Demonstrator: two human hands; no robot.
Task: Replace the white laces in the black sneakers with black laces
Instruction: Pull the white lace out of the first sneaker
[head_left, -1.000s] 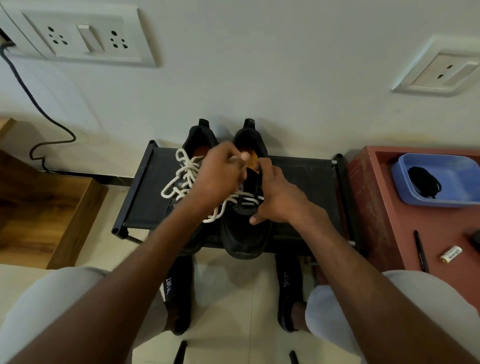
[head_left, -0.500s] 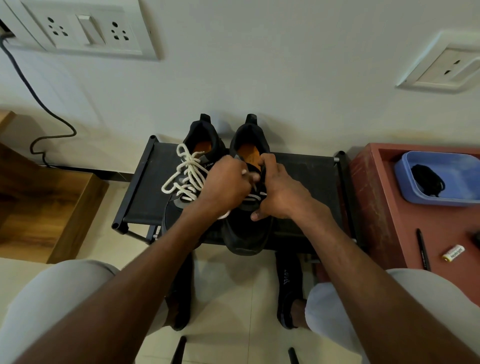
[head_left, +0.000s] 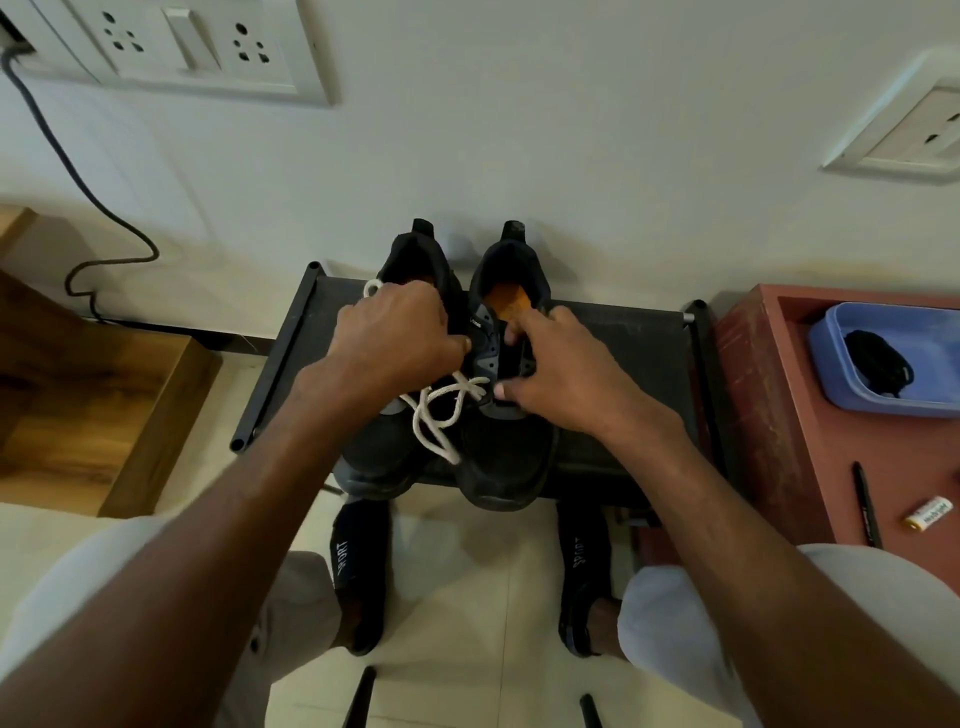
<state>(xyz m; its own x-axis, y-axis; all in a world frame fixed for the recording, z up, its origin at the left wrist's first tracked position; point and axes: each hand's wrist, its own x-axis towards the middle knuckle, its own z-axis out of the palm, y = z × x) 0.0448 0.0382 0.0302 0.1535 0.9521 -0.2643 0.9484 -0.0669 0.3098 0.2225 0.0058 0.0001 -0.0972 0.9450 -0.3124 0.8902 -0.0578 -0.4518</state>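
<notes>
Two black sneakers stand side by side on a black rack (head_left: 623, 364), toes toward me. My left hand (head_left: 395, 338) lies over the left sneaker (head_left: 379, 457), its fingers curled round a white lace (head_left: 441, 410) that loops loose between the shoes. The lace's lower crossings still run into the right sneaker (head_left: 498, 457). My right hand (head_left: 561, 374) pinches that sneaker's eyelet flap, with the thumb at the lace and a finger by the tongue. Its upper eyelets are bare. Black laces (head_left: 878, 364) lie bundled in a blue tray (head_left: 831, 384).
The tray sits on a red-brown table (head_left: 779, 415) at the right, with a pen (head_left: 866, 504) and a battery (head_left: 930, 519). A wooden unit (head_left: 104, 395) stands at the left. A cable (head_left: 78, 192) hangs down the wall. My feet (head_left: 358, 571) rest below the rack.
My left hand has moved left, off the right sneaker and over the left one, drawing the white lace with it. The right sneaker's upper eyelets now show bare.
</notes>
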